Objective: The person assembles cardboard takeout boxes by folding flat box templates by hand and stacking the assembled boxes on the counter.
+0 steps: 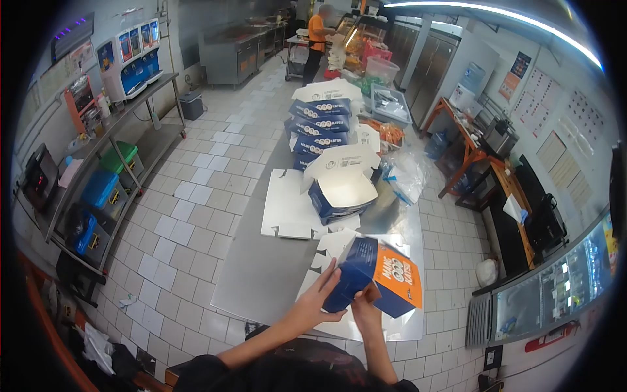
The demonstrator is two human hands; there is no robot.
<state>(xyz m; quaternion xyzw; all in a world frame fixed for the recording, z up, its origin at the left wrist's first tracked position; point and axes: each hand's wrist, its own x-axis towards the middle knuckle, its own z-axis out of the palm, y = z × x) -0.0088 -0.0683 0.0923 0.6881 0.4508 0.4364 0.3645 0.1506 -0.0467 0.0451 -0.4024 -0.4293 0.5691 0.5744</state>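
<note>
A blue and orange cardboard food box point(356, 269) is tilted on its side above the front of the steel table, its printed orange panel turned to the right. My left hand point(319, 302) grips the box's left side, fingers along the blue wall. At the near lower edge my right hand point(367, 312) has its fingers curled against the cardboard. Flat white box blanks point(317, 260) lie under and around it. Just beyond stands an open box point(346, 189) with a white inside and a raised lid. Whatever is inside the held box is hidden.
Several blue boxes point(320, 124) are stacked farther along the steel table point(245, 274). Clear plastic bags point(408, 171) and a plastic tub point(390, 104) sit on its right side. A person in an orange shirt point(316, 32) stands at the far end. A shelf point(121, 130) runs along the left.
</note>
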